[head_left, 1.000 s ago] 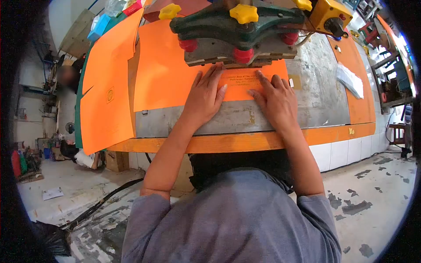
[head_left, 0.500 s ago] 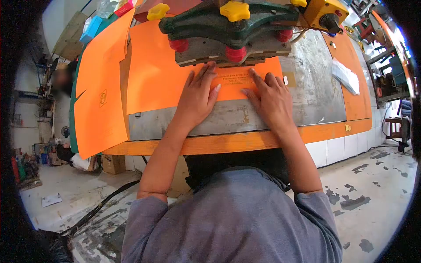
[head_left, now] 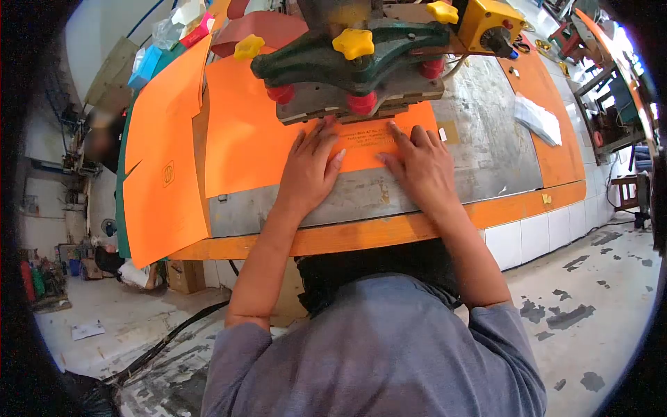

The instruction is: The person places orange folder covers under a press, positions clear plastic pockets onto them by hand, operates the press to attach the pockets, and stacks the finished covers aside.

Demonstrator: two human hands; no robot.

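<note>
Left hand (head_left: 308,170), one; right hand (head_left: 427,170), one. Orange printed sheets (head_left: 243,139): two visible. Yellow star knobs (head_left: 353,44): three. Red cylindrical mounts (head_left: 361,103): three. Yellow control box (head_left: 479,26): one. White packet (head_left: 537,119), right: one.

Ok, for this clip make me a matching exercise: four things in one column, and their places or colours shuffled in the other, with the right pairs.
Things:
1. Left hand
2. Right hand
3. Star-shaped knobs
4. Crumpled packet

Places or colours:
A. Yellow, along the green frame
B. On the orange sheet, right of most of its printed lines
C. White, toward the table's right end
D. On that sheet, left of the print

Pairs: 1-D, 2-B, 3-A, 4-C
</note>
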